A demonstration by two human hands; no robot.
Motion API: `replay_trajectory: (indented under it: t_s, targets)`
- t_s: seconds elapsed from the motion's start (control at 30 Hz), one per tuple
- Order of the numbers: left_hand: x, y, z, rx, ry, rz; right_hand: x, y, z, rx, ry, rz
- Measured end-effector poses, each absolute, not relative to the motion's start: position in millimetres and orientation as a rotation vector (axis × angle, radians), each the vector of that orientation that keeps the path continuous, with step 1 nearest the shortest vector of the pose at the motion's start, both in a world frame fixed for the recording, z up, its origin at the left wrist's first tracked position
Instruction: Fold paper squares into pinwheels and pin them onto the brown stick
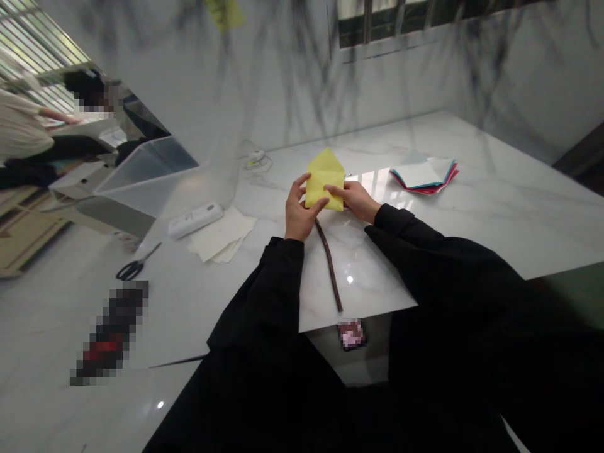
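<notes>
White marble table (472, 207), with 2 black-sleeved arms meeting at its middle. Folded yellow paper (324, 173) rests there, its peak pointing away from the person, its long axis running from near edge to peak. Left hand (298, 214) pinches the lower left edge, thumb on top; right hand (355, 198) presses fingers together on the right edge. A clean crease likely needs aligned edges and firm, even pressure. Dark strap (330, 264) lies just below.

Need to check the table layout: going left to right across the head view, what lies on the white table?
scissors → white remote-like device → cream paper sheets → yellow folded paper, held by left hand and right hand → stack of coloured papers.
</notes>
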State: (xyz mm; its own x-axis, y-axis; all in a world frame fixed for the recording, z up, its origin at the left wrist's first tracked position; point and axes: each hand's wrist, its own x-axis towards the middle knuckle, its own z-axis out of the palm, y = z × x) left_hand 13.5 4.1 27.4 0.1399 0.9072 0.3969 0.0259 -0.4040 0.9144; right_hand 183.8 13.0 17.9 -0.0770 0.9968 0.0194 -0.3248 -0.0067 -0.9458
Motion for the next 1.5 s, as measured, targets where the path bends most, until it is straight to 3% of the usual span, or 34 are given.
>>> replay_trajectory:
  t_s: [0.77, 1.5]
  targets:
    - [5.5, 16.9, 14.1, 1.186, 0.98, 1.393, 188.6, 15.5, 13.0, -1.013, -1.375, 1.275]
    - [-5.4, 31.6, 5.6, 1.169, 0.993, 1.416, 190.4, 8.6, 29.2, -1.024, -1.19, 1.353]
